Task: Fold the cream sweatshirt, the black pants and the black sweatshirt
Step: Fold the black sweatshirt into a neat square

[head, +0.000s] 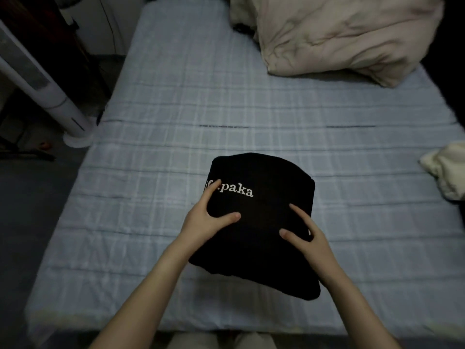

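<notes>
The black sweatshirt (261, 217), folded into a compact bundle with white lettering on top, lies on the bed in front of me. My left hand (206, 217) holds its left edge, thumb laid across the top and a finger over the lettering. My right hand (307, 235) holds the bundle's right side, thumb and forefinger spread on the fabric. The cream sweatshirt (445, 170) lies crumpled at the bed's right edge, partly cut off by the frame. I see no black pants.
The bed (176, 109) has a pale blue checked sheet. A large cream duvet (339, 34) is heaped at the far right. A white tower fan (50, 96) stands on the floor left of the bed.
</notes>
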Motion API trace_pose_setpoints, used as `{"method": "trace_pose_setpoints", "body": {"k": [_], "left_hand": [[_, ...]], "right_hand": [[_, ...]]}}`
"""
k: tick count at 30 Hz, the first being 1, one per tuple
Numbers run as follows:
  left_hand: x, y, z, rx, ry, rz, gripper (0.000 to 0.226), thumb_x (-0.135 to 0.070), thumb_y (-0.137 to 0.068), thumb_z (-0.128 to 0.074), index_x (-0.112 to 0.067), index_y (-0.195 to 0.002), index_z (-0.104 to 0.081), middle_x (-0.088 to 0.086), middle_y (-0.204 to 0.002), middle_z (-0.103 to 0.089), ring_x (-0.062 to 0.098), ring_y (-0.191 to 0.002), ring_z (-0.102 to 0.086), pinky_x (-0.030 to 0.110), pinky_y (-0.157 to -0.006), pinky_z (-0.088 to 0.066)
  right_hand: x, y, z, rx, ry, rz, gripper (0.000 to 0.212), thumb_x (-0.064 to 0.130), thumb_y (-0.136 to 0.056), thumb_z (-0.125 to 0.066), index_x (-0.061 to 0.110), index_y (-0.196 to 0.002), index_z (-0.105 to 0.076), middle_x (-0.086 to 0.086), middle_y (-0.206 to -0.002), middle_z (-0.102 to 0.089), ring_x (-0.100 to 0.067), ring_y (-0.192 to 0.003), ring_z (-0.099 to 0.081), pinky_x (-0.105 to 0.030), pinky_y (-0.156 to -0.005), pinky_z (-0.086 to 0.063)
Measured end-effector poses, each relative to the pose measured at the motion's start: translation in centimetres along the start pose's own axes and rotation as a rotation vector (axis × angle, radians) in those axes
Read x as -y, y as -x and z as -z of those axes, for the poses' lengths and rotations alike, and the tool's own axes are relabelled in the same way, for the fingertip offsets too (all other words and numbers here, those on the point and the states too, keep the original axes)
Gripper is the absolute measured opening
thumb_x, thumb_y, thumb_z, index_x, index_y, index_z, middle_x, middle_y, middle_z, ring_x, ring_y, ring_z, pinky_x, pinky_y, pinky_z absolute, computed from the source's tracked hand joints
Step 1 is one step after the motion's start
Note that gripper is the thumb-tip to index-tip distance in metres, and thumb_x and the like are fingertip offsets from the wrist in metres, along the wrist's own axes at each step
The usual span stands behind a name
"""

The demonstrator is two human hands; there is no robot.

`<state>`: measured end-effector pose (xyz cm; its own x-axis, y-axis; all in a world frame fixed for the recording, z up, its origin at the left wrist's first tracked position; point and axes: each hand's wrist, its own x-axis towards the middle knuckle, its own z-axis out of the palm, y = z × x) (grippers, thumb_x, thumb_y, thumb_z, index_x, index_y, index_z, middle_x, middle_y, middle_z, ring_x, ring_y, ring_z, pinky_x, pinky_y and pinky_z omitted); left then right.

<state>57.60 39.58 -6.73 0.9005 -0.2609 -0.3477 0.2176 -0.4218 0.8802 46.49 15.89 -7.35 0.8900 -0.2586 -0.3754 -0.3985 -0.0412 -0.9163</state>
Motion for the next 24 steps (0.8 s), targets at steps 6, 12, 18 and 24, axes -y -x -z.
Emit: {"method": "trace_pose_setpoints", "body": {"k": [6, 12, 18, 24], "left_hand": [[-6.1, 3.9, 4.1, 0.058, 0.005, -0.169, 0.089, -0.044, -0.071, -0.084, -0.055, -0.142, -0.032, -0.029, -0.13, -0.042, -0.01, -0.108, -0.048, 0.006, -0.084, -0.037], [-7.4, 7.9, 8.0, 0.157, -0.016, -0.302, 0.089, -0.05, -0.07, -0.081, -0.06, -0.141, -0.028, -0.029, -0.132, -0.042, 0.003, -0.118, -0.049, 0.024, -0.096, -0.043], [-7.8, 10.5, 6.9, 0.381, -0.063, -0.399, 0.086, -0.043, -0.073, -0.081, -0.056, -0.142, -0.031, -0.035, -0.127, -0.04, 0.0, -0.117, -0.048, 0.02, -0.092, -0.041], [-11.6, 13.0, 0.3, 0.631, -0.143, -0.473, 0.083, -0.042, -0.076, -0.079, -0.055, -0.142, -0.031, -0.023, -0.129, -0.045, -0.004, -0.101, -0.05, 0.014, -0.079, -0.041]], "right_hand": [[7.7, 6.7, -0.8, -0.154, 0.026, 0.173, 0.061, 0.023, -0.081, -0.079, 0.046, -0.132, -0.055, 0.023, -0.13, -0.055, 0.015, -0.108, -0.056, -0.007, -0.078, -0.049], [9.7, 14.3, -4.9, -0.329, 0.015, 0.259, 0.061, 0.028, -0.08, -0.079, 0.051, -0.13, -0.055, 0.026, -0.131, -0.056, 0.012, -0.114, -0.055, -0.008, -0.084, -0.049], [7.2, 21.7, -7.4, -0.612, -0.017, 0.233, 0.06, 0.033, -0.081, -0.077, 0.054, -0.132, -0.052, 0.025, -0.136, -0.054, 0.01, -0.123, -0.051, -0.012, -0.096, -0.046], [5.1, 28.3, -5.1, -0.859, -0.12, 0.19, 0.06, 0.032, -0.082, -0.078, 0.054, -0.131, -0.053, 0.023, -0.136, -0.055, 0.009, -0.121, -0.052, -0.02, -0.101, -0.047]]}}
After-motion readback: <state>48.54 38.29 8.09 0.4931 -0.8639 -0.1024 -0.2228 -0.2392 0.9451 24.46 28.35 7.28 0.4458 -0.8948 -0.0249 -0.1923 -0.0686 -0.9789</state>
